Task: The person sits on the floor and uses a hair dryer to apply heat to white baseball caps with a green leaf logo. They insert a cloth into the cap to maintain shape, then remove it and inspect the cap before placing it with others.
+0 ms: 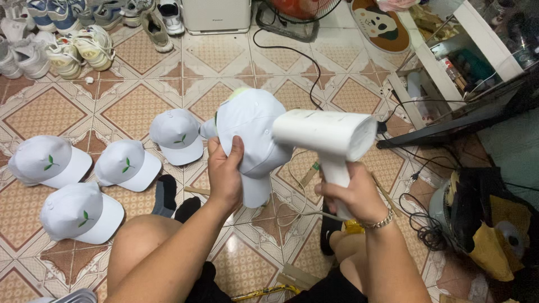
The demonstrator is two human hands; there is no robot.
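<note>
White cap (pixel 252 126) sits gripped in the left hand (pixel 224 171); the right hand (pixel 351 193) clasps a white handheld steamer (pixel 328 137) against it. Four finished-looking caps (pixel 84 179) lie left of the hands on the floor (pixel 140 62).

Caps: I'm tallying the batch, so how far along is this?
Four white caps lie set out on the tiled floor. In hand: the left hand holds a fifth cap while the right hand aims a white handheld appliance at it. No untreated pile shows.

Bright, even indoor light; soft shadows.
</note>
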